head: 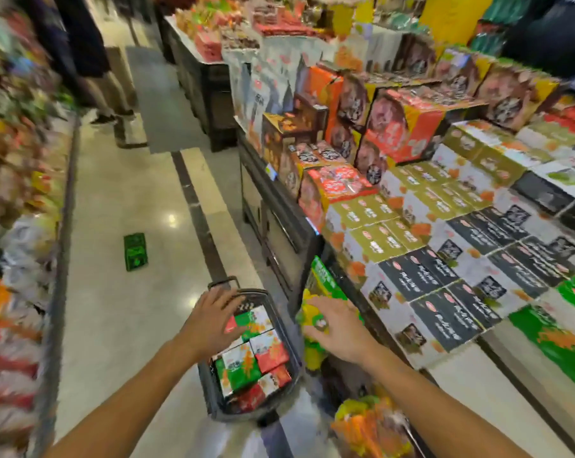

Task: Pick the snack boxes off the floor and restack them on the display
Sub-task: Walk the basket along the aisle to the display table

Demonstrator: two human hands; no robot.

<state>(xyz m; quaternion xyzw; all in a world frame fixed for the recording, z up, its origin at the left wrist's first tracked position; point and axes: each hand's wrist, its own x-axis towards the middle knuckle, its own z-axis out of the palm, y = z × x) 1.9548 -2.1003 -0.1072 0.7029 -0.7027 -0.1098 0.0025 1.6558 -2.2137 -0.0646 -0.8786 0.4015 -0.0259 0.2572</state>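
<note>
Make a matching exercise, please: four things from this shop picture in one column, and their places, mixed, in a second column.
Things:
1. green box
2. basket
3. left hand
4. black boxes

Places:
A. on the display
B. alone on the floor
C. on the floor beside the display, full of boxes
D. above the basket

Pairs: 1-B, 2-C, 3-D, 4-A

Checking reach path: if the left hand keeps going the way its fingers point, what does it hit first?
Likely the far rim of the basket: the left hand hovers open over the boxes in it, fingers aimed up-frame at that rim and handle. Depth is unclear, so it might pass above.
</note>
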